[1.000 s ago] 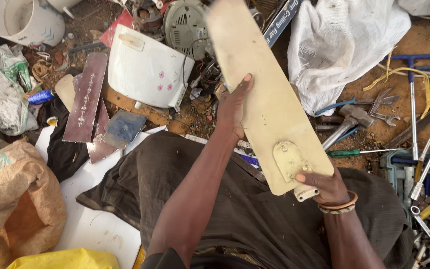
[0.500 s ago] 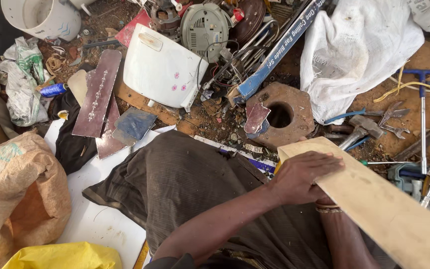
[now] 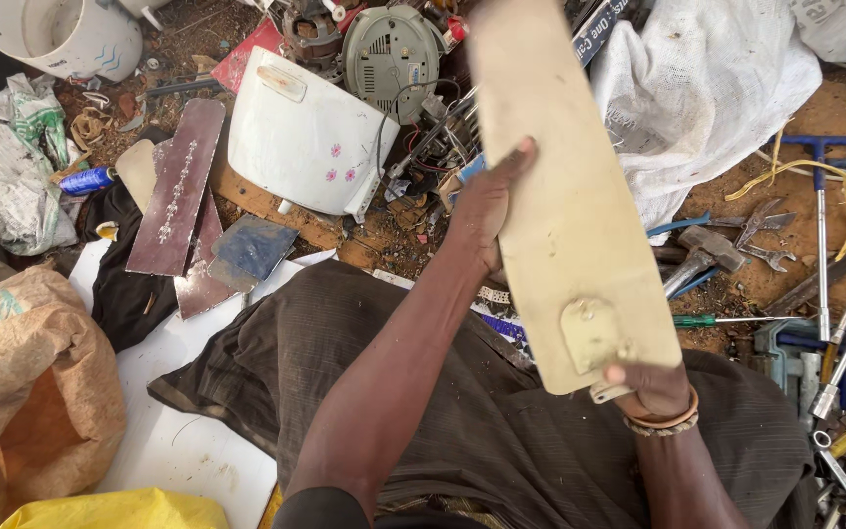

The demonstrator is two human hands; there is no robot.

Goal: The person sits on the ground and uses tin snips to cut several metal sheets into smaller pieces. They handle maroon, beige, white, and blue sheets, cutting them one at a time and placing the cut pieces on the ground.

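A person sits on the ground amid scrap and tools, looking down at a long cream-coloured fan blade point(image 3: 565, 196) held up in front of them, its narrow end pointing away and its wide end near the lap. The left hand point(image 3: 487, 211) is clasped on the blade's left edge about halfway along, thumb lying across the face, apparently to steady it. The right hand point(image 3: 653, 387) grips the near end from below, just under a small metal mounting bracket point(image 3: 591, 335) fixed to the blade, so the flat face tilts toward the eyes as if for inspection. Dark cloth point(image 3: 501, 431) covers the lap. On the dirt beyond lie a white appliance cover point(image 3: 305, 137) with small pink flowers, a round grey motor housing point(image 3: 391, 49), a dark red fan blade point(image 3: 176, 186), a white sack point(image 3: 707, 88), and, to the right, a hammer point(image 3: 702, 250) and wrenches point(image 3: 834, 294).
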